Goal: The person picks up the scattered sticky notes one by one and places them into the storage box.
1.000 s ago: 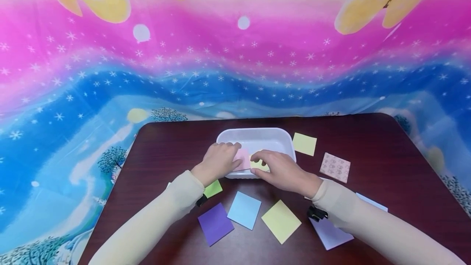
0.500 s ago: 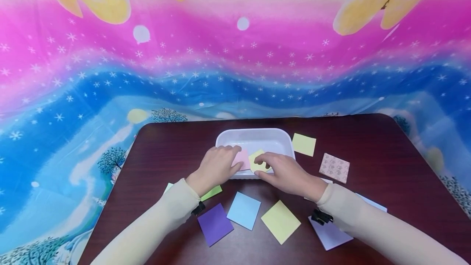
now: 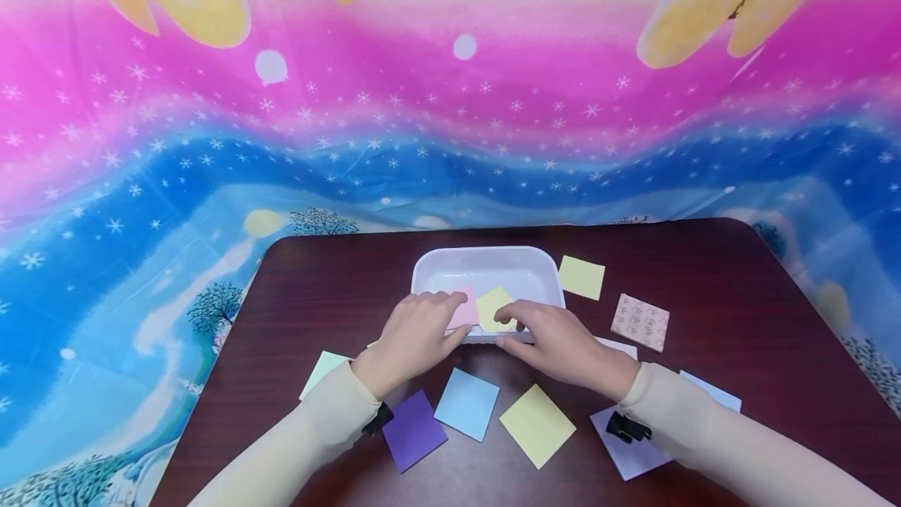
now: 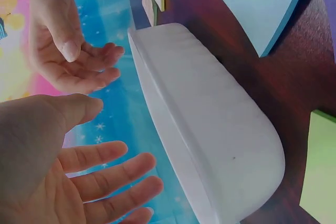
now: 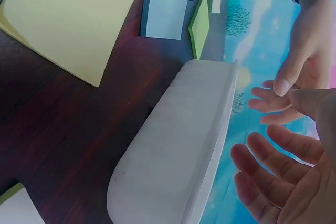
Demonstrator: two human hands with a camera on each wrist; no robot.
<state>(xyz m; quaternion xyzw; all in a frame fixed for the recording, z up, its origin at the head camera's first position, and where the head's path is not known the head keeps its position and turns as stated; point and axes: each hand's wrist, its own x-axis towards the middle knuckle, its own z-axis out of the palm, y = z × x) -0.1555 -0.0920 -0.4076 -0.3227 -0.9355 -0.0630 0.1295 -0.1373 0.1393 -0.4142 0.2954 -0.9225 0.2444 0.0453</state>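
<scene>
A white plastic tray (image 3: 489, 276) stands at the middle of the table's far side. Inside it lie a pink sticky note pad (image 3: 465, 314) and, just right of that, a pale yellow sticky note pad (image 3: 496, 306). My left hand (image 3: 415, 332) hovers over the tray's near left rim, overlapping the pink pad in the head view. Over the near right rim is my right hand (image 3: 566, 340), its fingertips covering a corner of the yellow pad there. Both wrist views show loosely bent fingers with nothing between them: left hand (image 4: 79, 182), right hand (image 5: 286, 174).
Purple (image 3: 417, 433), light blue (image 3: 468, 404) and yellow (image 3: 538, 425) pads lie in front of the tray. A lavender pad (image 3: 626, 452) sits under the right forearm, a mint one (image 3: 325, 372) by the left sleeve. Right of the tray are another yellow pad (image 3: 583, 277) and a patterned one (image 3: 640, 322).
Both hands have drawn back toward the near rim and moved slightly apart, uncovering more of the yellow pad. The pink and yellow pads stay in the tray.
</scene>
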